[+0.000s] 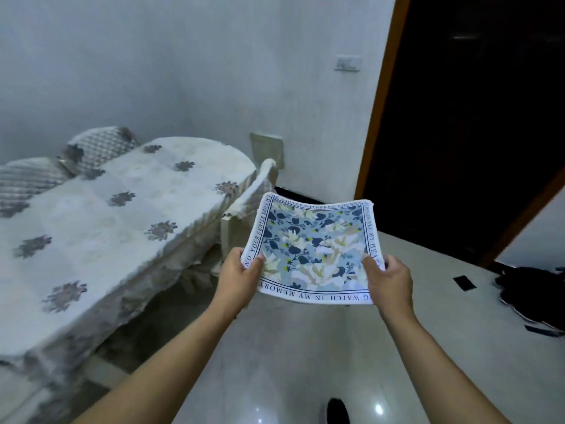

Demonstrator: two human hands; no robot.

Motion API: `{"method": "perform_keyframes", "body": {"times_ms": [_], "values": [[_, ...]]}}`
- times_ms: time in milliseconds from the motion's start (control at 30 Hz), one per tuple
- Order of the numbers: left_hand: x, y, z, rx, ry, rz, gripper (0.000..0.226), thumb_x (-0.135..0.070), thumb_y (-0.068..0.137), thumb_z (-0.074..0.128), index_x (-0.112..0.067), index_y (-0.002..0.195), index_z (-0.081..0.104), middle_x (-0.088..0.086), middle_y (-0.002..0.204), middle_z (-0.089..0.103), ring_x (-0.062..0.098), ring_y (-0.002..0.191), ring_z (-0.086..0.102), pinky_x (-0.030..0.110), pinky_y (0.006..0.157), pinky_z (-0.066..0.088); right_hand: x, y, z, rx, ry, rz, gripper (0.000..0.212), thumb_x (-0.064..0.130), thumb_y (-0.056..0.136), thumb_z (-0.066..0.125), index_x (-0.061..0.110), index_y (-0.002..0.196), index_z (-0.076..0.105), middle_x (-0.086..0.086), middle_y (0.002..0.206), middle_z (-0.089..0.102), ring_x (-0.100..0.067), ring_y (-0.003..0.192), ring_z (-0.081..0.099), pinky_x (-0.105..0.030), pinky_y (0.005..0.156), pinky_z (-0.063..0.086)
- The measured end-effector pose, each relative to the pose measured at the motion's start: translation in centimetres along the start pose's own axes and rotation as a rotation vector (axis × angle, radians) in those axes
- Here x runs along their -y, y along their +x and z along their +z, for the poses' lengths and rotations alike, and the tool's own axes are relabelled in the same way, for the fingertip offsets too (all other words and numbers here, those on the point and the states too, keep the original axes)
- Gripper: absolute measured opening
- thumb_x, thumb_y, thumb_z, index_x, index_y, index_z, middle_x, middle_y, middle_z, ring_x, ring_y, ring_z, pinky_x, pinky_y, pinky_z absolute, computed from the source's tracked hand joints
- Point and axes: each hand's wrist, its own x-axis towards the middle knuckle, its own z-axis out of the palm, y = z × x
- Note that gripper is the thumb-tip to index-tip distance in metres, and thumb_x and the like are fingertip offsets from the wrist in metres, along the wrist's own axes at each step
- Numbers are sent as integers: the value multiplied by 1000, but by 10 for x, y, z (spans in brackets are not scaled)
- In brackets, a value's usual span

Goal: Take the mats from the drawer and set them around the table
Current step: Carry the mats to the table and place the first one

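Observation:
I hold a square mat with a blue and white flower print and a border of dark lettering. It hangs in the air, slightly curled, to the right of the table. My left hand grips its near left corner. My right hand grips its near right corner. The table stretches from the left foreground to the middle of the view, under a white cloth with grey flower motifs. No mat lies on the visible part of it. The drawer is out of view.
A white chair stands at the table's far right end, just behind the mat. Two patterned chair backs rise behind the table at the left. A dark doorway is at the right, dark bags on the glossy floor.

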Motion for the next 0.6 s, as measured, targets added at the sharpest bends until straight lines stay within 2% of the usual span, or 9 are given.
{"method": "perform_keyframes", "body": {"times_ms": [100,200,333,400,467,600], "values": [[12,40,-22,-125,-1,-41,17,-40,88,64,-26,92,55,0,87,72,4,67,70,22,52,52,19,46,62,131,15,-57,35,51,78,63,20,66,56,14,58,63,-5,43,55,-23,40,41],[18,75,-50,-259,-11,-102,15,-39,89,64,-27,93,55,-1,88,72,7,67,72,26,55,57,47,90,127,271,20,-112,36,53,78,64,19,70,60,5,61,66,-14,52,62,-28,45,46],[28,104,-91,-430,-53,-173,19,-40,90,63,-27,100,54,0,91,72,10,68,73,27,52,57,93,123,216,458,12,-218,39,54,77,63,16,68,59,6,58,65,-5,47,58,-27,43,42],[39,114,-114,-539,-65,-193,22,-39,90,63,-23,102,56,0,91,72,10,70,73,27,53,57,114,129,262,553,-8,-263,40,50,80,65,11,72,61,0,62,66,-16,54,63,-33,48,48],[52,122,-139,-640,-48,-212,22,-39,89,64,-22,103,57,-4,90,71,5,69,71,18,50,52,132,128,308,645,-24,-315,35,46,83,66,12,73,61,-3,66,68,-25,60,66,-35,53,50],[89,141,-188,-764,-26,-258,23,-40,88,63,-25,105,58,-9,90,70,-4,70,68,9,48,46,162,114,395,795,-35,-392,31,41,87,65,10,81,64,-2,70,66,-20,62,61,-29,51,41]]}}
